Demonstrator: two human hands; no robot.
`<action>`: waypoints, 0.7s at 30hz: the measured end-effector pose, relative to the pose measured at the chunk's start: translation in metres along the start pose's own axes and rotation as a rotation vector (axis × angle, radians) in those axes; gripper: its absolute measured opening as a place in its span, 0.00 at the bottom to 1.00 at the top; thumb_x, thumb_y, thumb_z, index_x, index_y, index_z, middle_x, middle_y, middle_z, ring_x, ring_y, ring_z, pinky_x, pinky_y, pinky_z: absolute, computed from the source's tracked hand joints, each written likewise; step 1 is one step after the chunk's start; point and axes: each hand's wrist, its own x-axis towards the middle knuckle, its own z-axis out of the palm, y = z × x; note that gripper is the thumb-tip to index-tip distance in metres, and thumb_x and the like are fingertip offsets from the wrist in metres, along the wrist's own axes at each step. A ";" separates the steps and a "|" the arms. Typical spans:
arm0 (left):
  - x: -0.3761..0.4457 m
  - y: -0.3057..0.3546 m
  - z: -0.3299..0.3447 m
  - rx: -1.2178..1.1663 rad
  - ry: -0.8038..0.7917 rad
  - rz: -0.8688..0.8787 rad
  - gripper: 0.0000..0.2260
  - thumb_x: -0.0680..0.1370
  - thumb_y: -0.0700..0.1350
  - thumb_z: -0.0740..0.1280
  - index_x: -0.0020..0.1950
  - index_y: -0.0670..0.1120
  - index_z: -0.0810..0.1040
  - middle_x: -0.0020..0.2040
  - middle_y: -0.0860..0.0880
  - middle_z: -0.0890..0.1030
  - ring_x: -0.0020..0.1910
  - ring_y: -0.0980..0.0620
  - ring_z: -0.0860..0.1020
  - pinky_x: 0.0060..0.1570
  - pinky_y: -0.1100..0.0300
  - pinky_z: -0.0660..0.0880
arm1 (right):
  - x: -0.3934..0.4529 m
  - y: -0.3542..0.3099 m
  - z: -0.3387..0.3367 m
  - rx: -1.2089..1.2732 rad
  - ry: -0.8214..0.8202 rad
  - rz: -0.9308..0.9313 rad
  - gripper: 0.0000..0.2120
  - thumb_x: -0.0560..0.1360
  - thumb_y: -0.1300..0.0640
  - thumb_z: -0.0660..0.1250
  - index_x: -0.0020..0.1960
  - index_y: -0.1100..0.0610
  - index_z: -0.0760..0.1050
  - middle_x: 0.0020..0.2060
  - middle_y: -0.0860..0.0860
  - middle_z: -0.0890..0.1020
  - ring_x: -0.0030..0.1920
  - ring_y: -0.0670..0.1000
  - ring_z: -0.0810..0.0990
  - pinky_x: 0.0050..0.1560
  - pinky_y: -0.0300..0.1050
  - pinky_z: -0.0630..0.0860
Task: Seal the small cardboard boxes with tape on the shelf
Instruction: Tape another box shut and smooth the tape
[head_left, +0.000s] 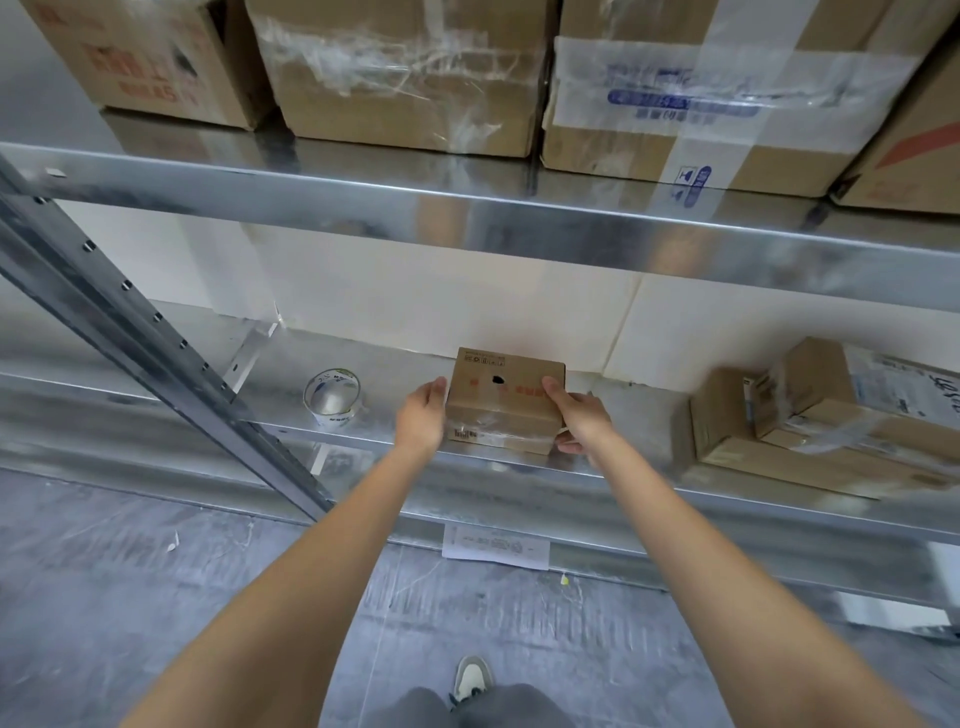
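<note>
Head view — box (503, 402) between hands

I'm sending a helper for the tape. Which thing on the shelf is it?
Look at the lower metal shelf, left of the small box held between both hands. The tape roll stands apart there, the only round, clear, hollow thing among brown boxes.

We see a small brown cardboard box (503, 402) with clear tape across it, sitting near the front edge of the metal shelf (597, 470). A roll of clear tape (332, 397) stands tilted to its left. Two more taped boxes (831, 421) are stacked well off to the right.
</note>
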 end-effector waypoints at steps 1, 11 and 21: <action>0.003 -0.008 -0.005 0.121 0.055 0.017 0.18 0.85 0.47 0.54 0.64 0.37 0.76 0.60 0.35 0.79 0.60 0.38 0.75 0.60 0.52 0.69 | 0.001 0.000 0.000 -0.008 0.001 0.007 0.19 0.73 0.33 0.64 0.42 0.50 0.75 0.41 0.52 0.83 0.44 0.57 0.84 0.46 0.48 0.82; 0.011 -0.064 -0.081 1.104 0.034 0.078 0.27 0.77 0.33 0.60 0.76 0.41 0.58 0.71 0.40 0.66 0.69 0.40 0.65 0.62 0.49 0.69 | 0.006 0.002 0.005 -0.038 0.048 -0.032 0.33 0.76 0.36 0.63 0.57 0.68 0.75 0.42 0.59 0.81 0.38 0.56 0.77 0.40 0.47 0.78; 0.003 -0.072 -0.086 0.985 0.177 0.165 0.13 0.82 0.43 0.58 0.64 0.42 0.75 0.63 0.43 0.77 0.64 0.41 0.72 0.60 0.49 0.65 | -0.003 -0.004 0.010 -0.260 0.218 -0.233 0.32 0.78 0.40 0.61 0.73 0.61 0.61 0.68 0.60 0.69 0.67 0.61 0.69 0.60 0.51 0.70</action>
